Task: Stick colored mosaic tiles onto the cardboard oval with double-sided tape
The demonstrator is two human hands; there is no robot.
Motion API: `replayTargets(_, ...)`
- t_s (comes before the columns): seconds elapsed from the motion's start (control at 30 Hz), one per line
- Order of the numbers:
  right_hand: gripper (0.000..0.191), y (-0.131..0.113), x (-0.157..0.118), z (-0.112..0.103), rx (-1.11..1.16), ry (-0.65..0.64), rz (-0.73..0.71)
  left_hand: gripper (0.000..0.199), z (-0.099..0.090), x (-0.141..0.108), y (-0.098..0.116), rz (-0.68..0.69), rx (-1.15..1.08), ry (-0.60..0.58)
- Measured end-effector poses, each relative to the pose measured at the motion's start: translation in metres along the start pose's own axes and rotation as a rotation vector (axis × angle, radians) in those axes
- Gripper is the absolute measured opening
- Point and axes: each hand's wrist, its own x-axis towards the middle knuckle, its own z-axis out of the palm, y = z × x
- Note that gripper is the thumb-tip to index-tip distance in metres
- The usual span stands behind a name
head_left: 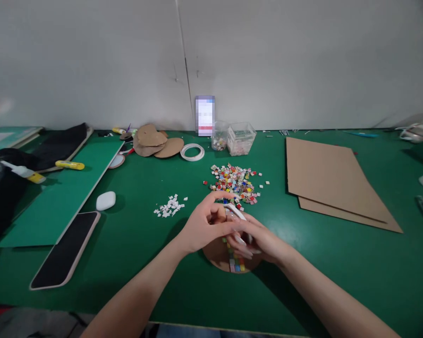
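My left hand [206, 225] and my right hand [255, 238] meet over a round brown cardboard disc [215, 256]. Between them is a narrow white ring [237, 212] that looks like a roll of tape. Fingers of both hands are closed on it and cover much of it. Small coloured mosaic tiles [237, 265] sit in rows on the disc, partly hidden under my right hand. Just beyond my fingers lies a loose pile of mosaic tiles [232, 180]. Small white scraps [169, 206] are scattered to the left of my left hand.
Behind the tiles stand a clear box [241, 141], a clear cup [219, 141] and an upright phone [205, 115]. Another white ring [192, 158] lies near cardboard discs [172, 148]. Cardboard sheets [327, 178] are at right; a phone [65, 253], white case [106, 201] and green board [56, 202] at left.
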Motion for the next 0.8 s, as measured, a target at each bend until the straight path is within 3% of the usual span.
replayTargets(0.2,0.022,-0.003,0.001,0.002,0.046,-0.021,-0.007,0.043,0.005,0.0,-0.003,0.012,0.102,0.04)
replayTargets(0.33,0.03,-0.001,0.002,0.002,0.103,0.01,-0.103,0.015,0.008,-0.004,-0.006,0.132,0.223,0.178)
replayTargets(0.4,0.034,0.001,0.002,0.003,0.119,0.035,-0.152,0.011,0.007,-0.006,-0.006,0.226,0.385,0.221)
replayTargets(0.47,0.036,0.003,0.002,0.004,0.125,0.089,-0.184,0.018,0.005,-0.006,-0.005,0.352,0.636,0.166)
replayTargets(0.57,0.035,0.005,0.003,0.006,0.144,0.292,-0.176,0.017,0.006,-0.004,-0.005,0.514,0.941,0.036)
replayTargets(0.67,0.035,0.007,0.003,0.006,0.143,0.463,-0.114,0.013,0.009,-0.002,-0.008,0.592,1.101,0.067)
replayTargets(0.8,0.038,0.007,0.003,0.005,0.078,0.413,-0.12,0.018,0.011,-0.002,-0.008,0.716,1.291,0.167)
